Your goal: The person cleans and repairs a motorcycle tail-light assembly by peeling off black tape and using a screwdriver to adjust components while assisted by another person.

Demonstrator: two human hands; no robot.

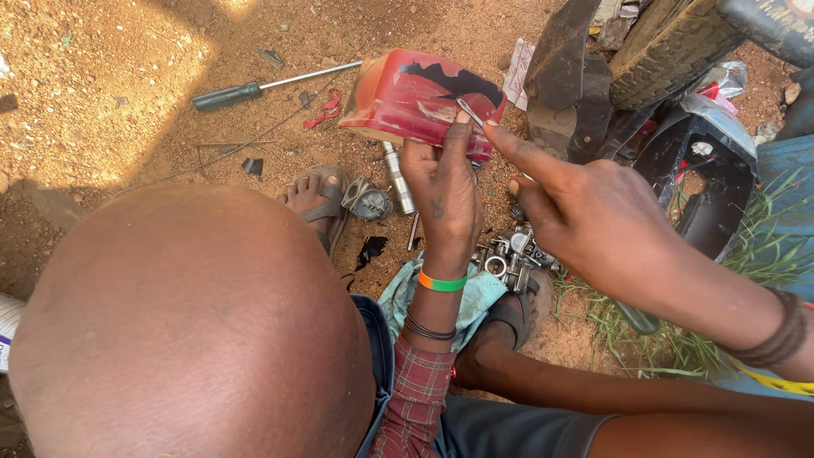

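One red plastic container (pixel 420 100) sits just above the two raised hands (pixel 445 191). One green-handled screwdriver (pixel 254 87) lies well off to the left of them. One carburettor (pixel 511 254) rests just below. One sandalled foot (pixel 314 199) shows left of the hands. One tyre (pixel 670 47) sits above and to the right. Two bands, green (pixel 442 282) and black (pixel 428 329), circle one wrist.

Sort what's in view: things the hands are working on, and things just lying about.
In hand:
left hand and right hand, pinching a small metal piece
carburetor just below them

Lying about:
screwdriver
red plastic cover
metal socket tool
round metal part
tyre
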